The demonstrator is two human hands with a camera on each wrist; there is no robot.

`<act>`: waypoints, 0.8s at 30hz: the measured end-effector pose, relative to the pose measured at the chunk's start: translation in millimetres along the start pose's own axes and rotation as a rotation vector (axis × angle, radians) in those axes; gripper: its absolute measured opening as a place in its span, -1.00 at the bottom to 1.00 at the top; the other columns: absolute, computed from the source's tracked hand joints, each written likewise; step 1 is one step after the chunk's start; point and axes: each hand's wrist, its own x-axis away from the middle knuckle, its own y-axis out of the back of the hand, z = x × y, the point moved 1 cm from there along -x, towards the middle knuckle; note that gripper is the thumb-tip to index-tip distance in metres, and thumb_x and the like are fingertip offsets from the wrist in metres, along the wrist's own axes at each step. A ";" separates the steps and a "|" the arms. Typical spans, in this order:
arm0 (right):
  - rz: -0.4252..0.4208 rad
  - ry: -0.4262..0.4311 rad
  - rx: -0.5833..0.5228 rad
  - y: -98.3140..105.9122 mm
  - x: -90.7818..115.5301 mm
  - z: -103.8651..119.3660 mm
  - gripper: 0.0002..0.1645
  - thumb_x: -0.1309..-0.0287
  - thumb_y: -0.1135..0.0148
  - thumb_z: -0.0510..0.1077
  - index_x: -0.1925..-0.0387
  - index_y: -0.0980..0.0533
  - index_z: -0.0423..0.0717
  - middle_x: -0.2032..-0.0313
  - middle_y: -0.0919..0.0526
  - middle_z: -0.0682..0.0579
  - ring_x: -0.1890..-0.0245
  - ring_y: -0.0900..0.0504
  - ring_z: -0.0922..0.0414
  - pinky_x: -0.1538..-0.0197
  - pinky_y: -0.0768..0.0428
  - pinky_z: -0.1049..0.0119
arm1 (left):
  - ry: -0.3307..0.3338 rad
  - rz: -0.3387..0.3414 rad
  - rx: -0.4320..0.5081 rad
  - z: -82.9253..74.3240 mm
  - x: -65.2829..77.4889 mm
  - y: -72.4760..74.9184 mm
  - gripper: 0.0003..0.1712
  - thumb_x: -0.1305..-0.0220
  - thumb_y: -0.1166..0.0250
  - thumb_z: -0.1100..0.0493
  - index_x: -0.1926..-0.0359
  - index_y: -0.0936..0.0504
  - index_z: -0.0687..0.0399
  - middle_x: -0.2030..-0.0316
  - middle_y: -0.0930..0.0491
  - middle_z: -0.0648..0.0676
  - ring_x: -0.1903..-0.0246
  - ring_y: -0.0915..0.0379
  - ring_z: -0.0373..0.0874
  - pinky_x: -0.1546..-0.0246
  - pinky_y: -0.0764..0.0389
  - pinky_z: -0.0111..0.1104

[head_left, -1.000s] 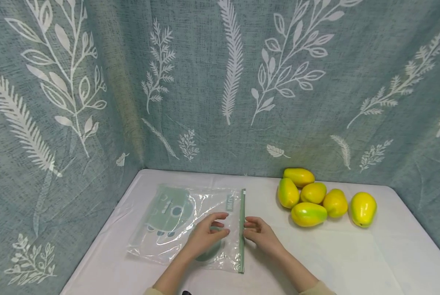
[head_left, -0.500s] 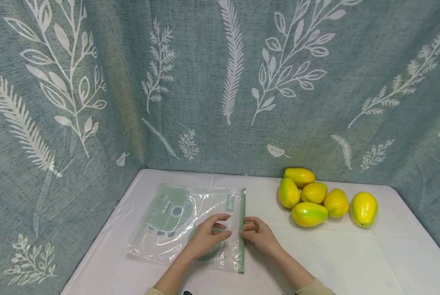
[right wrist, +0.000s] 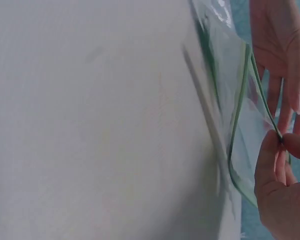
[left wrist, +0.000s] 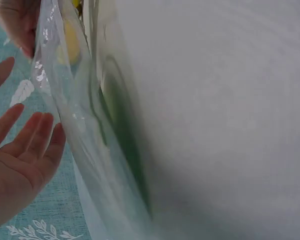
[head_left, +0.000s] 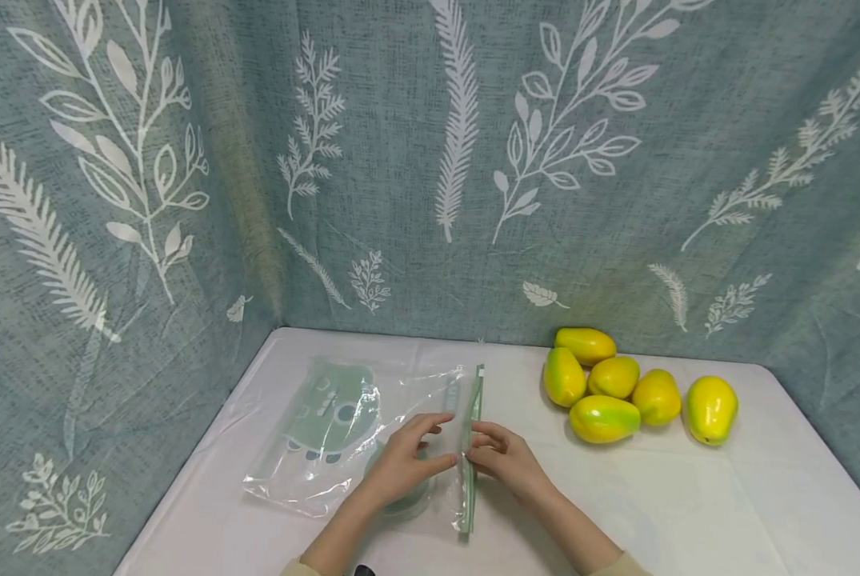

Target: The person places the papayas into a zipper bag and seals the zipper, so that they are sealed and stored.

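Note:
A clear plastic zip bag (head_left: 307,468) with a green cartoon print lies flat on the table, its green-edged mouth facing right. Between thumb and fingertips, my right hand (head_left: 509,458) pinches the green edge (right wrist: 238,110). That edge is raised, and the right wrist view shows its two green strips standing apart. My left hand (head_left: 406,458) is over the bag near the mouth, fingers spread and loosely bent, holding nothing. In the left wrist view the left hand (left wrist: 27,165) is beside the clear film (left wrist: 75,105); whether the fingertips touch it I cannot tell.
Several yellow-green fruits (head_left: 605,418), like mangoes or papayas, are grouped at the back right, one (head_left: 711,410) slightly apart. The white-covered table (head_left: 660,512) meets patterned teal cloth (head_left: 401,176) behind and at the sides. A small black object (head_left: 363,570) shows at the bottom edge.
My right hand has shifted slightly left and taken hold of the green edge. The edge has lifted and its strips have parted. The left hand has barely moved.

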 end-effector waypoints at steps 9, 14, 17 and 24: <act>0.070 0.026 -0.036 -5.4 5.2 9.0 -0.40 -0.31 -0.19 -0.16 -0.30 -0.32 -0.33 -0.02 -0.57 -0.16 0.04 -0.60 0.11 -0.13 -0.56 0.14 | -0.056 0.023 -0.083 0.2 -1.2 -0.6 -0.34 -0.18 -0.43 0.05 -0.28 -0.46 0.06 -0.22 -0.47 0.04 -0.22 -0.35 -0.01 -0.12 -0.50 -0.08; 0.084 0.043 -0.025 -7.3 5.6 10.6 -0.40 -0.32 -0.18 -0.15 -0.30 -0.31 -0.35 -0.03 -0.55 -0.16 0.02 -0.58 0.11 -0.14 -0.56 0.16 | -0.074 -0.010 -0.134 -3.8 0.0 0.2 -0.38 -0.16 -0.44 0.09 -0.24 -0.51 0.10 -0.13 -0.56 0.08 -0.09 -0.46 0.02 -0.03 -0.56 -0.11; 0.094 0.053 -0.034 -8.1 6.1 10.7 -0.41 -0.33 -0.17 -0.16 -0.29 -0.31 -0.37 -0.03 -0.56 -0.13 0.01 -0.58 0.11 -0.13 -0.56 0.18 | -0.089 -0.040 -0.151 -4.2 0.8 0.1 -0.41 -0.15 -0.44 0.11 -0.20 -0.55 0.12 -0.05 -0.61 0.08 0.01 -0.51 0.01 0.03 -0.61 -0.14; 0.104 0.062 -0.059 -9.1 8.3 11.2 -0.47 -0.34 -0.18 -0.15 -0.25 -0.39 -0.34 -0.05 -0.57 -0.12 -0.03 -0.55 0.14 -0.12 -0.56 0.27 | -0.126 -0.139 -0.142 -4.6 0.1 -1.1 -0.58 -0.09 -0.47 0.19 0.00 -0.66 0.15 0.15 -0.71 0.05 0.20 -0.64 -0.08 0.16 -0.67 -0.19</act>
